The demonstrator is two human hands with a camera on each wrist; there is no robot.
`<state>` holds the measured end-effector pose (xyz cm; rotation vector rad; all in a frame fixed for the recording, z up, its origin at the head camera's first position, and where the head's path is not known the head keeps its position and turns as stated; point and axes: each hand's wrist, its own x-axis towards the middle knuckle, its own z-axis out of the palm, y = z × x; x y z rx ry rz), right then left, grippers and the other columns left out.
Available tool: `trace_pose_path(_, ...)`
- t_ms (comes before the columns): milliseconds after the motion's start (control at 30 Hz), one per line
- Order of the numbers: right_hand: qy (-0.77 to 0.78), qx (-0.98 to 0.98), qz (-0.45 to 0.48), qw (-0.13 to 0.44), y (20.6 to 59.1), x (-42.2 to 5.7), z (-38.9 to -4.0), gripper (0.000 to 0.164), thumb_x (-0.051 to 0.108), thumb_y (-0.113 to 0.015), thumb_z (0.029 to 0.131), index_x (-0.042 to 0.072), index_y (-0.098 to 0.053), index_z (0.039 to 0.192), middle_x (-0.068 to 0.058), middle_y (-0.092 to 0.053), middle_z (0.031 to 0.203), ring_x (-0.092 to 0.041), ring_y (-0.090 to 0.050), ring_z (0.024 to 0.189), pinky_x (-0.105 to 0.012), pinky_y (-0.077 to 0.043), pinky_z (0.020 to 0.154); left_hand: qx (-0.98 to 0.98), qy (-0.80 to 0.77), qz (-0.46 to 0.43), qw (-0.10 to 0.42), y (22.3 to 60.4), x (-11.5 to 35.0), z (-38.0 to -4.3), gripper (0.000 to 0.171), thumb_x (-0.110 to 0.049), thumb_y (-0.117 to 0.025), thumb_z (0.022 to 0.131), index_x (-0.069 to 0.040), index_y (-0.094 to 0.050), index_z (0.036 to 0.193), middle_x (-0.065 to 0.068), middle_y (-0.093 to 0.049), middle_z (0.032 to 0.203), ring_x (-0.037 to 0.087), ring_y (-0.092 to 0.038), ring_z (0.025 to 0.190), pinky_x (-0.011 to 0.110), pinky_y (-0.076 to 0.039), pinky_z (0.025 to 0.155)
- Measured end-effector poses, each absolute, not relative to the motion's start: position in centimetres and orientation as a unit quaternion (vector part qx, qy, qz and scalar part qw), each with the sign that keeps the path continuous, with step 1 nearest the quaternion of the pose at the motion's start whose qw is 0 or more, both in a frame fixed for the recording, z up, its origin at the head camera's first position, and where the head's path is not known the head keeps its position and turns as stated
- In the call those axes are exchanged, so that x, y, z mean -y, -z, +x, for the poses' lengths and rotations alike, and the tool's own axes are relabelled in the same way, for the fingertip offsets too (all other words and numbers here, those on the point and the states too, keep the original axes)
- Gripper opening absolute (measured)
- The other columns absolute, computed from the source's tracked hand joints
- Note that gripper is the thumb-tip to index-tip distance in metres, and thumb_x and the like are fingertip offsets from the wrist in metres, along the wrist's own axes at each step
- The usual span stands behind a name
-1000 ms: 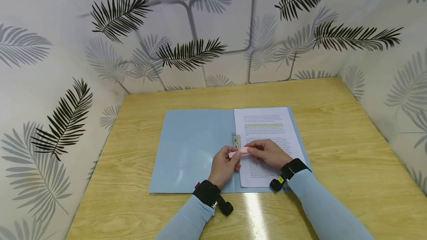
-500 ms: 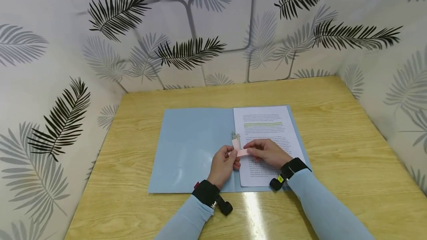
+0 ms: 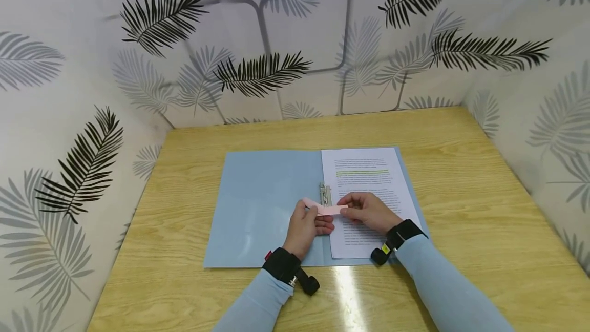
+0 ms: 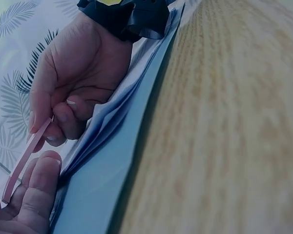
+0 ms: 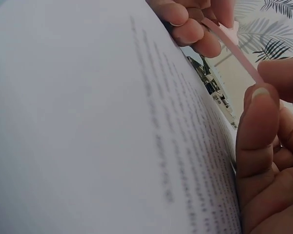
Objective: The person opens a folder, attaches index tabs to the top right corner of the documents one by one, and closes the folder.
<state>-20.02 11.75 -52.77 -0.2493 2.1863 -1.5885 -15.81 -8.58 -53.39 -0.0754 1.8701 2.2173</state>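
Wood-grain table (image 3: 184, 183) beneath the grip; pink strip (image 3: 331, 210) pinched by left hand (image 3: 301, 230) and right hand (image 3: 367, 212), above the blue folder (image 3: 258, 193); judged light, flexible, easily creased, best held at its ends

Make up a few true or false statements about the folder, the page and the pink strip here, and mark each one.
1. The blue folder lies open on the table. True.
2. The top printed page has a highlighted line. True.
3. That page lies on the folder's left side. False: it lies on the right.
4. The right-hand grip holds the pink strip. True.
5. Only the right-hand grip touches the strip. False: the left-hand grip holds it too.
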Motion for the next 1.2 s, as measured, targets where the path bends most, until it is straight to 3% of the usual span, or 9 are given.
trace_pose_path(767,0.626,-0.752,-0.070,0.193,53.3,-12.2,-19.9,0.027,0.017,-0.068,0.090,0.004,-0.062,0.112,-0.010,-0.057,0.083,-0.019,-0.051,0.066,-0.026,-0.044,0.054,-0.617,-0.782,-0.037,0.074,53.5,8.4,-15.4,0.023,-0.015,-0.034,0.106,0.003,-0.035,0.120,0.030,-0.065,0.097,0.039,-0.069,0.080,0.040,-0.057,0.070)
trace_pose_path(1200,0.671,-0.716,-0.070,0.181,53.4,-13.1,-19.8,0.027,0.013,-0.061,0.094,-0.004,-0.054,0.114,-0.008,-0.049,0.077,-0.016,-0.044,0.061,-0.024,-0.034,0.048,-0.607,-0.791,-0.049,0.059,53.7,8.3,-15.4,0.017,-0.016,-0.040,0.104,-0.001,-0.040,0.113,0.023,-0.060,0.097,0.031,-0.069,0.077,0.038,-0.057,0.070)
